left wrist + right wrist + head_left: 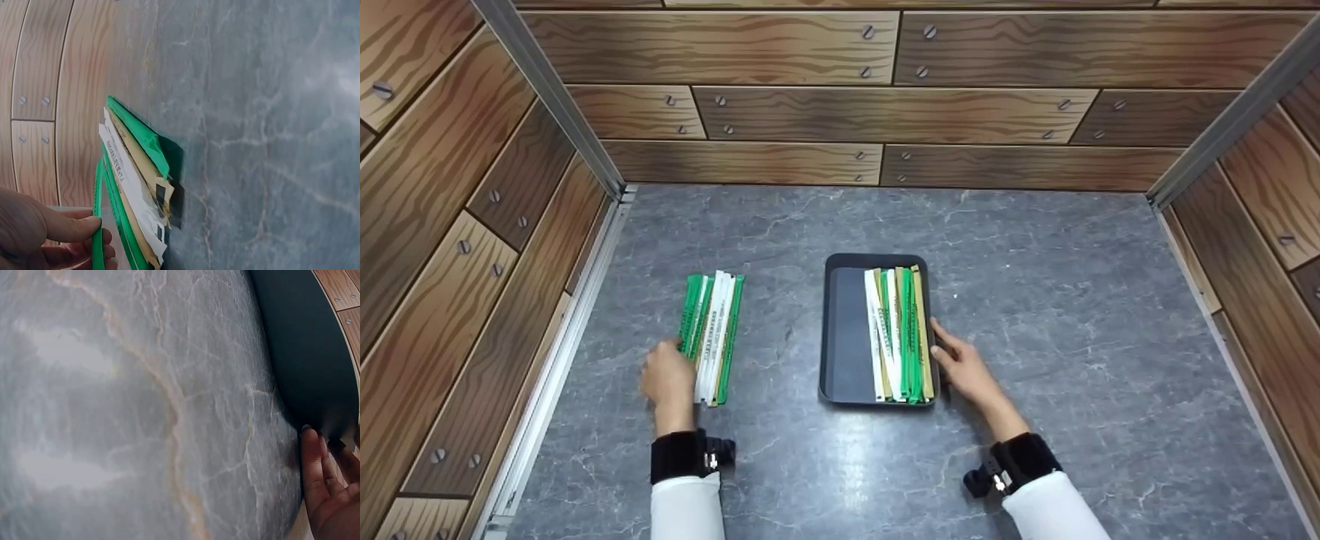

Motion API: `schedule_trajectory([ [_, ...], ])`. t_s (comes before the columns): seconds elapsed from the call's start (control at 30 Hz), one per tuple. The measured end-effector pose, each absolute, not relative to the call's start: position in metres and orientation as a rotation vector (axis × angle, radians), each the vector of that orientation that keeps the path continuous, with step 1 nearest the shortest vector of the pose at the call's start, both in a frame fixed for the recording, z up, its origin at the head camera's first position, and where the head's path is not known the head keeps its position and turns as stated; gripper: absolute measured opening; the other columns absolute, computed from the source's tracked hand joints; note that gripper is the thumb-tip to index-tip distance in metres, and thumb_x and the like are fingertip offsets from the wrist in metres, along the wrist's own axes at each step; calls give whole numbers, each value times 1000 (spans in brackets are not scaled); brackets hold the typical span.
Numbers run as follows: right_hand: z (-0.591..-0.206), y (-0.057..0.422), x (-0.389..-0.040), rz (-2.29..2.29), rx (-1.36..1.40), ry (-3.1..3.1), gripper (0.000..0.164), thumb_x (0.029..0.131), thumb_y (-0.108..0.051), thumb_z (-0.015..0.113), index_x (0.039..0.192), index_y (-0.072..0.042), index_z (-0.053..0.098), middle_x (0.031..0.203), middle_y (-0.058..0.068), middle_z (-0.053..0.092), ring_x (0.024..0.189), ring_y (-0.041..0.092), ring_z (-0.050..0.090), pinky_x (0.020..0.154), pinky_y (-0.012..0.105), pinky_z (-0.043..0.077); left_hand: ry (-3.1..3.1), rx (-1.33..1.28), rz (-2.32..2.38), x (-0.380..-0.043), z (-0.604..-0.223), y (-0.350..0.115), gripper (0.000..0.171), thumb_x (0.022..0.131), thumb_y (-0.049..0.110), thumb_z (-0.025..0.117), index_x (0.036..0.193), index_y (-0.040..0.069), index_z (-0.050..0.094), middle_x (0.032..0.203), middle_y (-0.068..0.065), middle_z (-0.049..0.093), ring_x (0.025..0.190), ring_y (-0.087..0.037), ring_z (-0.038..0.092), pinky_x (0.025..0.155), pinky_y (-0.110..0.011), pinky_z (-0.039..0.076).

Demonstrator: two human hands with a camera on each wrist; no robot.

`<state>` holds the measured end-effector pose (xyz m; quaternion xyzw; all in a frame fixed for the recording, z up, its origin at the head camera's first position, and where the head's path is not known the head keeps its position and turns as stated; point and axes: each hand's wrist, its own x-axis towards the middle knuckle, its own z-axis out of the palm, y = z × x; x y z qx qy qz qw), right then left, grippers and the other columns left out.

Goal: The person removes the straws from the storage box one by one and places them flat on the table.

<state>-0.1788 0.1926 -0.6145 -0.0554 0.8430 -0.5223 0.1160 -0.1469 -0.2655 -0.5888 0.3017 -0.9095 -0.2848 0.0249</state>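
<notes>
To the left of the tray, several slim paper-wrapped sticks (712,341) in green, white and tan lie in a bundle on the table. My left hand (669,375) is at the bundle's left side. Between its thumb and fingers it pinches a green paper-wrapped stick (98,191), which stands a little apart from the others in the left wrist view. My right hand (971,371) touches the outer right wall of the dark grey tray (847,330) with fairly straight fingertips (309,439). More wrapped sticks (896,337) lie lengthwise along the tray's right half.
The grey marble-patterned table (1050,285) is bounded at the back and sides by wood-print panels (795,112). A metal rail (559,352) runs along the left edge. Each wrist wears a black strap with a small camera (720,450).
</notes>
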Motion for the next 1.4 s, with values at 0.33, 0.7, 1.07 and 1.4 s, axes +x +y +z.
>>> schedule_trajectory([
  [0.33,-614,192,-178,-1533,-127,2467,55,101,-12,53,153,-14,34,152,21,33,119,40,54,105,47,40,-2705,831,-803,-147,-582,-246,29,94,1,53,120,-3,66,108,-30,63,92,-47,62,72,-58,51],
  [0.7,-615,193,-179,-1547,-164,2492,54,101,-9,53,151,-10,35,151,21,33,139,42,31,114,50,22,-2633,149,-793,-150,-566,-150,30,88,-3,63,118,-7,63,97,-26,64,77,-39,63,66,-48,54],
  [1.07,-616,192,-179,-1553,-169,2497,53,100,-10,54,151,-9,36,151,20,34,139,42,31,114,49,22,-2893,-516,-646,-150,-569,-45,33,87,7,68,120,5,68,101,-13,65,78,-23,64,69,-32,56],
  [1.4,-616,191,-179,-1593,-153,2471,54,100,-9,54,151,-9,36,153,18,33,137,41,35,114,49,24,-3137,-579,-471,-149,-585,-22,32,94,22,65,125,19,67,106,-13,63,75,-25,63,61,-37,55],
])
